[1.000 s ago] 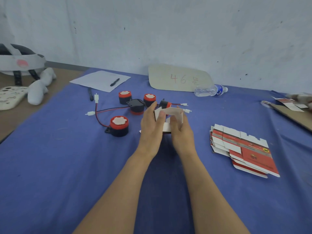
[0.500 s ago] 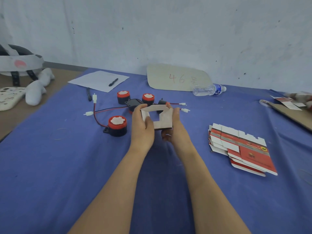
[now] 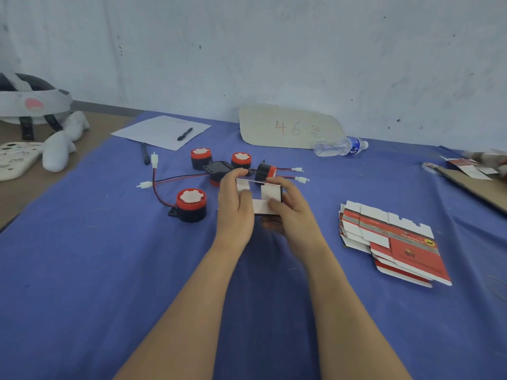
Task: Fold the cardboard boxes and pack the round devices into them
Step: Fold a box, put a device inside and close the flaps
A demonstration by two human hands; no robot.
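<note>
Over the blue-cloth table [image 3: 82, 270], both the left hand [image 3: 235, 212] and right hand [image 3: 290, 215] are gripping a small white-flapped cardboard box [image 3: 260, 197], seemingly tucking flaps, so a red-and-black round device [image 3: 191, 204] is probably going in next.

Our bare forearms reach forward side by side. Our left hand [image 3: 234, 207] and right hand [image 3: 293, 213] meet, fingers curled round a small white cardboard box [image 3: 270, 192].

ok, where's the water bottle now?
Head view, back right of centre: the water bottle lies on its side at the right end of the cardboard sign.
</note>
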